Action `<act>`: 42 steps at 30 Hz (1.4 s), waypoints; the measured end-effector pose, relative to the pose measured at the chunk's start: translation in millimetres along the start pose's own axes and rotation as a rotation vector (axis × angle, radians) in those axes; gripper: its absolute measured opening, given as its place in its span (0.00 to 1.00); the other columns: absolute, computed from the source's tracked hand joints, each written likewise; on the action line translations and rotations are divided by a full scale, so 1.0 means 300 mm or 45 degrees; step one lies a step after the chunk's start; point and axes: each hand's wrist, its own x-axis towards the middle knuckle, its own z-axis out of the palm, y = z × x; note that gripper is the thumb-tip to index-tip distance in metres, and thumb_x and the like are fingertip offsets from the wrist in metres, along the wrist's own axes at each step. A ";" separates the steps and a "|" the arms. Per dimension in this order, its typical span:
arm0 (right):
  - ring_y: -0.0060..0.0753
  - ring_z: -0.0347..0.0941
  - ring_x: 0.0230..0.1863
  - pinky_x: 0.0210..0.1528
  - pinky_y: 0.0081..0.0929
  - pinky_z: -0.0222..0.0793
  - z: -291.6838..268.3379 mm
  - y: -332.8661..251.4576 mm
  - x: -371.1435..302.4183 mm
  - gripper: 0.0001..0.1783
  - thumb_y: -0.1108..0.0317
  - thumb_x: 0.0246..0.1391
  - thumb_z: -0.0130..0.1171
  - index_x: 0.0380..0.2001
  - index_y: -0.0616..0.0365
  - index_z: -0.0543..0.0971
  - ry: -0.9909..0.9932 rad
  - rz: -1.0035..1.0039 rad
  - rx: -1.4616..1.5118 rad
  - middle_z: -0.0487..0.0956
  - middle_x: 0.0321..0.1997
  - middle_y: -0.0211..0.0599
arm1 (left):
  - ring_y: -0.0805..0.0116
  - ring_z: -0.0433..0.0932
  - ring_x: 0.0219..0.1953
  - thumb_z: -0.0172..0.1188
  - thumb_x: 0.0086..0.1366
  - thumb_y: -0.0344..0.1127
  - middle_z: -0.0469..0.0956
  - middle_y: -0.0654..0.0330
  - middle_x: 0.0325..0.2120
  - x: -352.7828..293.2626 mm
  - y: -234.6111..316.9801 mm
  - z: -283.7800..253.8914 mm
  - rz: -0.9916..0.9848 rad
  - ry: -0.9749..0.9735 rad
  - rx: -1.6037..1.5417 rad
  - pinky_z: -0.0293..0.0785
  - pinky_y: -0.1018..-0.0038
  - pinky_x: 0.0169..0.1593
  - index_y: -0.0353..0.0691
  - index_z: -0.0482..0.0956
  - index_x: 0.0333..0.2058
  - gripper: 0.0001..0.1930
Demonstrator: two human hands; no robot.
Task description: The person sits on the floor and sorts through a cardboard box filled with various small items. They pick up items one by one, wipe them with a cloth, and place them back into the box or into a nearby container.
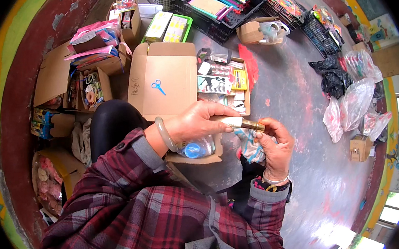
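Note:
My left hand (197, 121) is closed around the white end of a slim tube with a gold end (252, 125). At the gold end, my right hand (278, 150) has its fingers closed on a white and blue striped cloth (250, 144), its thumb and fingertips close to the tube. The cloth hangs just below the tube. Beneath my left hand is an open cardboard box (201, 160) with a clear plastic bag and a round blue item (193, 149) in it. Blue scissors (158, 87) lie on the flat cardboard flap (145, 98).
Beyond my hands stands a box of small packages (222, 83). Cartons of mixed goods (93, 91) crowd the left. Black crates (221, 20) line the back, beside a green tray (186, 28). Plastic bags (355, 106) and a small carton (360, 148) lie on the right floor.

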 end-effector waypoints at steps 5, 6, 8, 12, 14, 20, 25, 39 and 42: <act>0.20 0.70 0.35 0.37 0.18 0.66 0.030 -0.004 0.010 0.18 0.78 0.48 0.61 0.45 0.64 0.77 -0.210 0.032 -0.244 0.76 0.33 0.33 | 0.76 0.72 0.43 0.59 0.60 0.25 0.77 0.61 0.41 0.006 -0.029 0.012 -0.046 -0.047 0.282 0.70 0.77 0.49 0.32 0.74 0.48 0.16; 0.20 0.70 0.34 0.36 0.18 0.66 0.041 0.003 0.011 0.18 0.78 0.49 0.60 0.45 0.65 0.77 -0.232 0.061 -0.203 0.75 0.33 0.32 | 0.76 0.72 0.43 0.59 0.60 0.25 0.77 0.61 0.41 0.004 -0.046 0.011 -0.054 -0.030 0.221 0.70 0.77 0.49 0.32 0.74 0.48 0.16; 0.19 0.69 0.32 0.33 0.16 0.65 0.035 0.009 0.012 0.17 0.77 0.51 0.58 0.47 0.66 0.76 -0.283 0.098 -0.154 0.74 0.32 0.32 | 0.76 0.72 0.43 0.58 0.61 0.25 0.77 0.61 0.40 0.009 -0.049 0.012 -0.082 -0.039 0.086 0.69 0.77 0.49 0.32 0.75 0.47 0.15; 0.18 0.69 0.30 0.31 0.16 0.64 0.040 0.014 0.009 0.17 0.76 0.52 0.58 0.47 0.68 0.75 -0.292 0.108 -0.047 0.74 0.32 0.32 | 0.75 0.73 0.43 0.58 0.61 0.26 0.77 0.61 0.39 0.008 -0.050 0.016 -0.046 -0.074 0.098 0.69 0.76 0.49 0.33 0.75 0.47 0.14; 0.18 0.69 0.29 0.30 0.16 0.65 0.049 0.016 0.013 0.17 0.75 0.53 0.58 0.47 0.68 0.75 -0.293 0.170 0.003 0.75 0.32 0.32 | 0.73 0.74 0.42 0.57 0.62 0.27 0.78 0.60 0.37 0.008 -0.064 0.018 0.046 -0.049 0.194 0.70 0.75 0.48 0.32 0.75 0.47 0.14; 0.24 0.72 0.30 0.31 0.21 0.67 0.077 0.069 0.010 0.18 0.68 0.56 0.57 0.47 0.69 0.75 -0.203 0.356 -0.064 0.77 0.33 0.37 | 0.68 0.76 0.40 0.58 0.61 0.28 0.79 0.54 0.37 0.007 -0.077 0.023 0.217 0.028 0.636 0.71 0.73 0.45 0.33 0.74 0.48 0.16; 0.49 0.74 0.37 0.37 0.36 0.68 0.158 0.145 0.009 0.28 0.57 0.61 0.49 0.55 0.70 0.65 -0.260 -0.093 -0.610 0.76 0.36 0.50 | 0.70 0.76 0.39 0.57 0.61 0.30 0.79 0.53 0.36 0.024 -0.156 -0.007 -0.065 0.156 0.598 0.72 0.73 0.45 0.33 0.73 0.48 0.16; 0.16 0.66 0.24 0.29 0.15 0.62 0.134 0.130 -0.028 0.28 0.58 0.61 0.52 0.59 0.62 0.65 -0.238 0.351 0.117 0.72 0.20 0.27 | 0.80 0.70 0.31 0.56 0.61 0.29 0.76 0.65 0.34 0.006 -0.133 -0.128 -0.173 0.411 0.152 0.67 0.81 0.36 0.35 0.71 0.50 0.17; 0.22 0.71 0.26 0.30 0.20 0.66 0.161 0.209 -0.029 0.14 0.67 0.55 0.54 0.41 0.63 0.79 -0.484 0.400 -0.039 0.77 0.23 0.31 | 0.78 0.71 0.33 0.55 0.60 0.29 0.76 0.63 0.35 -0.043 -0.124 -0.141 -0.340 0.553 -0.009 0.66 0.80 0.37 0.37 0.72 0.46 0.14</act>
